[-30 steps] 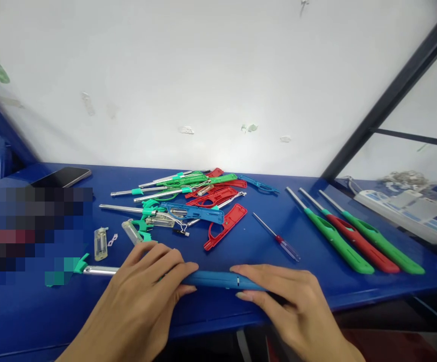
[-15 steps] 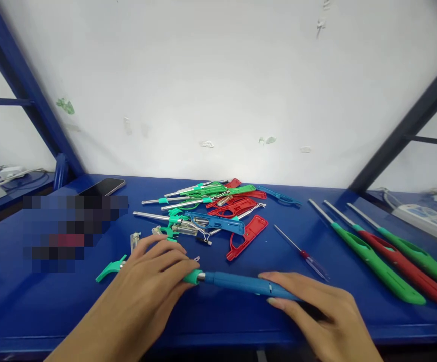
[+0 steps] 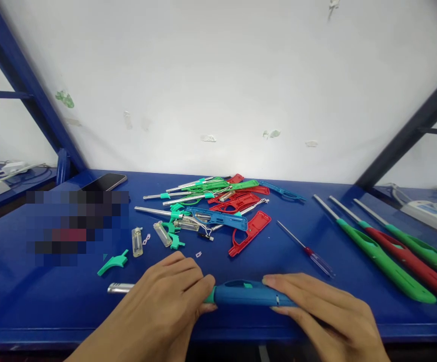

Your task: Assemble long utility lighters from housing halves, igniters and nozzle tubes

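A long-nosed lighter (image 3: 246, 295) with a blue handle lies level across both hands near the table's front edge. My left hand (image 3: 173, 296) is closed around its green collar and metal tube, whose tip pokes out at the left. My right hand (image 3: 316, 306) pinches the handle's rear end, thumb below and fingers above. Beyond my left hand lie a green trigger piece (image 3: 114, 262), a clear fuel tank (image 3: 137, 242), and a tiny pale clip (image 3: 198, 254). A red handle half (image 3: 251, 232) rests farther back.
Lighter tubes, a blue handle half (image 3: 218, 217) and green and red halves form a pile at the back middle. A screwdriver (image 3: 307, 250) lies right of it. Three whole lighters, one red (image 3: 407, 256), lie at the far right. A phone (image 3: 107, 182) and a blurred-out patch are at left.
The blue handle has turned to show its trigger opening, and the green collar now meets it where bare metal showed before. My left hand has moved right and nearer the front edge.
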`<state>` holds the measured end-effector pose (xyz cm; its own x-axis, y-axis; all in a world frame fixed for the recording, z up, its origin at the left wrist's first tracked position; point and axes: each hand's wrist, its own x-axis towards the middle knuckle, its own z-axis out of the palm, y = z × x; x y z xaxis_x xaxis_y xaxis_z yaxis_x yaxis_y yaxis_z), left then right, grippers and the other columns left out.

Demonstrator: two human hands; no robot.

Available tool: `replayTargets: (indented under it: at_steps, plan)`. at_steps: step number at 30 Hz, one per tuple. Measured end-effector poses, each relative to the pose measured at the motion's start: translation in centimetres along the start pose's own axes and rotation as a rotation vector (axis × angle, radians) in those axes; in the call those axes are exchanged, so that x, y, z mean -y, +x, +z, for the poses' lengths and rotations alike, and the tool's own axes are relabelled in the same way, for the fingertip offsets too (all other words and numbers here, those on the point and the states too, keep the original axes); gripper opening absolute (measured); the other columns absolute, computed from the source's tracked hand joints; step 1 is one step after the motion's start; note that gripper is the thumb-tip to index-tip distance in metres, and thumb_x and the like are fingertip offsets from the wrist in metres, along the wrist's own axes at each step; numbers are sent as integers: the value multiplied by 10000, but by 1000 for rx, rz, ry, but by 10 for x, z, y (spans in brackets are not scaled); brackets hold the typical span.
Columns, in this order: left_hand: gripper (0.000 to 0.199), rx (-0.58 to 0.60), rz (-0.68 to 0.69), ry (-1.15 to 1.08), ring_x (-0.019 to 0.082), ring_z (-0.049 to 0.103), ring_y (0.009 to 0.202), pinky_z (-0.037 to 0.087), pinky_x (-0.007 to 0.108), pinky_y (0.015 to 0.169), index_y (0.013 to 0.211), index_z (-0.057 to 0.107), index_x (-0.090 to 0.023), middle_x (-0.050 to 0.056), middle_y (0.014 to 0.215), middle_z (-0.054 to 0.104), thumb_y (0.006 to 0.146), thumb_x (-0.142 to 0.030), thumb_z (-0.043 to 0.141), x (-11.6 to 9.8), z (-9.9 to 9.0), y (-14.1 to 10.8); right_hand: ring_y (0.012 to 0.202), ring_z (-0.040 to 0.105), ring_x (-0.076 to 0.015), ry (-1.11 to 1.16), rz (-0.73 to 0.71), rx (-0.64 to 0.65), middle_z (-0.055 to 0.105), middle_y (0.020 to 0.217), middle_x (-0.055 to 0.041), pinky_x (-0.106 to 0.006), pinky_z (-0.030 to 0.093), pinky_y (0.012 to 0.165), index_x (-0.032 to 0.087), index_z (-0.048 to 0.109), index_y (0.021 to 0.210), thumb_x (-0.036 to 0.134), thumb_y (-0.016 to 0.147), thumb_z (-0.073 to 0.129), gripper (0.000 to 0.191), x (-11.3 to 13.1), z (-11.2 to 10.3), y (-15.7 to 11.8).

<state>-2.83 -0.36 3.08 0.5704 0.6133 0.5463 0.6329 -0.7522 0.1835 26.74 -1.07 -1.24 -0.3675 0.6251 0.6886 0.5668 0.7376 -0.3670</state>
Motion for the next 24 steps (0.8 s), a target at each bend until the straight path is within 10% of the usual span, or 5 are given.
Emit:
replayTargets:
  at_steps: [9, 24]
  plan:
    - [321, -29, 7, 75, 181, 672, 624, 616, 337, 726, 808, 589, -238, -13, 729, 702, 1022, -57, 432, -4, 6, -1, 966, 853, -162, -5, -59, -35, 863, 1146, 18, -187, 678, 903, 298, 784, 1300, 113, 1002, 676, 367, 0, 4, 3]
    - [281, 129, -134, 109, 323, 711, 1264, 645, 440, 1006, 1247, 778, -357, 31, 1310, 780, 965, -348, 780, 17, 0, -23, 1071, 826, -201, -272, -82, 115, 840, 1226, 0, -286, 677, 965, 317, 738, 1380, 277, 1081, 584, 338, 3, 9, 5]
